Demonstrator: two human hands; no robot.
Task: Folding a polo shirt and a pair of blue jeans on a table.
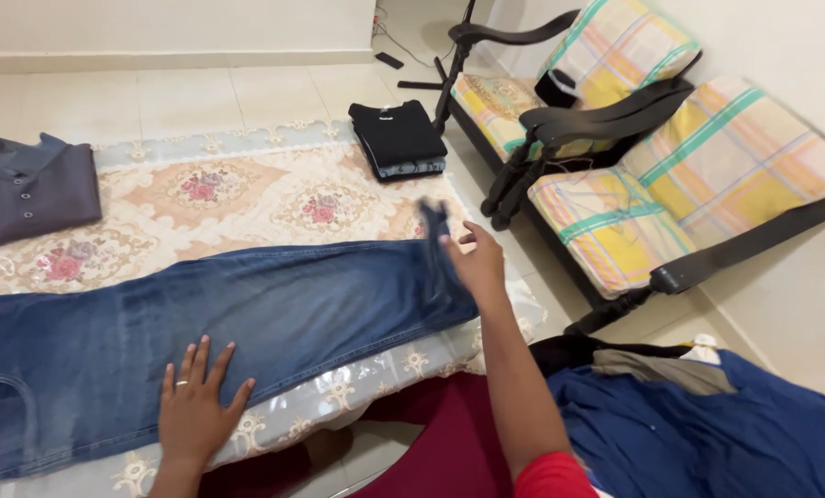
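I logged the left hand (194,406) pressed flat, fingers spread, on the blue jeans (246,323) lying across the floral mat (246,198); the right hand (475,263) pinched their hem end (433,221), lifted.

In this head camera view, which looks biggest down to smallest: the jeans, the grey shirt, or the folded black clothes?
1. Jeans, largest by far, though nearest the camera.
2. Grey shirt, partly cut off at the picture's edge.
3. Folded black clothes, smallest, but farthest away, so its place after the shirt is unsure.
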